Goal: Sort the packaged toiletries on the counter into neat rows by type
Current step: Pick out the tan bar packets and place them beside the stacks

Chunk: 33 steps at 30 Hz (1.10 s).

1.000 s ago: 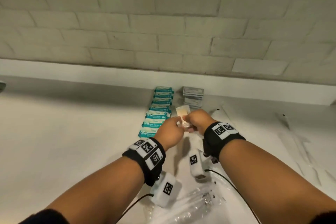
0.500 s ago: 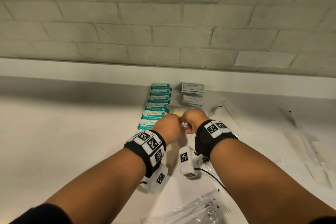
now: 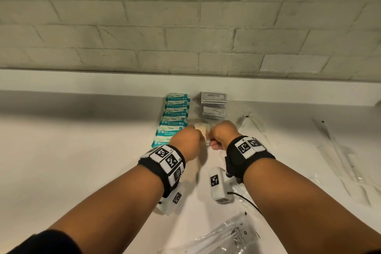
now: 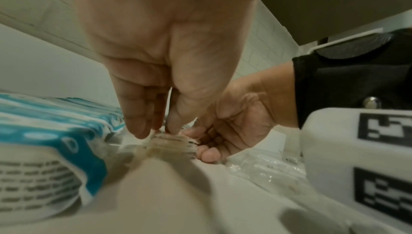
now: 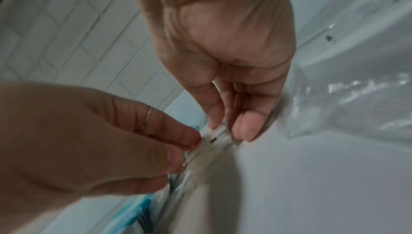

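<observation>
Left hand (image 3: pixel 186 143) and right hand (image 3: pixel 221 137) each pinch one clear packet (image 3: pixel 201 128) low over the table (image 3: pixel 82 161), likely aligning it beside the wipes row (image 3: pixel 173 118).

brick wall (image 3: pixel 185 27): pale, painted, behind tabletop | tabletop (image 3: pixel 72 150): white, meets wall at low ledge (image 3: pixel 82 82) | shadow band on tabletop just below ledge

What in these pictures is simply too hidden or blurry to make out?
- Head view: the small clear packet pinched between left hand and right hand is mostly covered by the knuckles; its contents are unreadable.
- Head view: print on the grey sachets is too small.
- Left wrist view: text on the mini wipes packs is blurred.
- Head view: the clear bag is cut off by the bottom edge.
</observation>
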Tool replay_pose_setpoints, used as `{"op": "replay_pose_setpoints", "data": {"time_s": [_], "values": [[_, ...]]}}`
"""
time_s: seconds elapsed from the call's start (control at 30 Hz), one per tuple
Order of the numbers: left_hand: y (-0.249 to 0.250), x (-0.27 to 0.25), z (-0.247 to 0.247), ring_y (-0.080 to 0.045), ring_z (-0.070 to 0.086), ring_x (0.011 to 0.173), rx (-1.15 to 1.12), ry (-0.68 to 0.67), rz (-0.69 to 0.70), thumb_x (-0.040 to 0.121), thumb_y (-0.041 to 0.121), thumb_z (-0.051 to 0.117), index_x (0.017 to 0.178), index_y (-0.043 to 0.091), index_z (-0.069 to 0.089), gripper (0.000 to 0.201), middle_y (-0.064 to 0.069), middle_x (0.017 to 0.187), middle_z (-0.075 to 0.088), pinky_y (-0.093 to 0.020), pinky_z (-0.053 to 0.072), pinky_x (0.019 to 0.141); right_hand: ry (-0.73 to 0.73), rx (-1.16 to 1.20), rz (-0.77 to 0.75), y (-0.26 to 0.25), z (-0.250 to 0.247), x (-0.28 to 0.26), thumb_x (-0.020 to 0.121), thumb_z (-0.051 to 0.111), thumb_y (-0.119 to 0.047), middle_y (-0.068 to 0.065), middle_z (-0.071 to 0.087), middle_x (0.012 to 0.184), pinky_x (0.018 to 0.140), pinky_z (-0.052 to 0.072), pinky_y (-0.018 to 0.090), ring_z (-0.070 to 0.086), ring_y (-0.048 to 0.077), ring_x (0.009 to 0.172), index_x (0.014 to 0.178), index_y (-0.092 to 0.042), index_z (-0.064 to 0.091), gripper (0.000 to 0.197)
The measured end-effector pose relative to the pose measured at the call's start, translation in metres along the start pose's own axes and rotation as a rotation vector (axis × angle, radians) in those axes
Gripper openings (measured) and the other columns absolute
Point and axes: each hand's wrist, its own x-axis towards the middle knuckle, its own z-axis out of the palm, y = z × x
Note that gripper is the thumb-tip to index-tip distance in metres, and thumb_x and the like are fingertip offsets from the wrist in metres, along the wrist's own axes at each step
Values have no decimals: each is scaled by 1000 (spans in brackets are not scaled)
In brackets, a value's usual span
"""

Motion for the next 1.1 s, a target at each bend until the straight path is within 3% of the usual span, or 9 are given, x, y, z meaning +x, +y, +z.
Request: {"op": "replay_pose_setpoints", "data": {"time_s": [0.17,0.23,0.3,0.4,0.57,0.73,0.83,0.97,1.1], "values": [[3,7,1,-32,59,98,94,7,-9,92,8,47,113,7,65,28,-15,111,54,-35,46,82,36,-338,-19,-7,0,3,92,55,-15,7,55,64,42,39,21,50,18,51,71,-8,53,22],[4,8,0,-32,58,103,92,5,1,92,9,46,111,7,64,27,-14,113,53,-36,47,85,212,-707,-202,-1,-10,3,88,54,-21,9,63,93,66,48,28,62,26,86,87,-11,61,12],[6,6,-2,-31,56,109,70,34,6,91,13,49,114,9,62,27,-12,122,50,-37,48,91,360,-910,-296,17,-27,1,86,52,-22,10,50,124,92,42,45,44,34,118,115,-20,59,30],[18,-2,-5,-31,47,122,41,142,54,90,23,54,128,13,55,39,-8,142,39,-42,43,101,264,-1010,-283,44,-55,-1,89,51,-20,13,31,143,99,39,53,34,36,127,132,-24,51,43],[59,-9,0,-25,43,128,-36,57,219,94,29,51,133,18,53,41,-6,139,43,-34,37,105,82,-1134,-408,77,-102,-24,86,63,-36,6,44,129,87,40,30,47,27,118,122,-17,57,41],[111,-22,15,-22,52,116,-64,-105,280,92,27,52,125,25,59,34,-4,127,51,-32,42,100,-8,-546,-434,113,-168,-74,92,62,-15,0,56,134,82,45,13,58,14,110,132,-21,57,41],[143,-37,22,-21,57,104,-78,-119,362,91,22,52,112,23,65,24,-2,114,57,-31,45,91,236,-648,-477,137,-213,-99,92,61,-17,-5,63,121,86,42,18,59,13,107,115,-25,67,25],[188,-62,31,-14,56,87,-93,-217,451,88,22,53,92,24,66,14,7,94,61,-29,46,76,89,-874,-306,163,-242,-136,92,60,-23,-6,66,102,66,43,20,56,9,81,102,-22,69,14],[226,-82,46,-12,52,66,76,-391,351,82,60,57,77,23,55,37,8,71,54,-26,38,57,-6,-1085,-222,196,-215,-152,76,60,-67,-6,65,88,66,47,28,59,13,77,91,-18,63,51]]}}
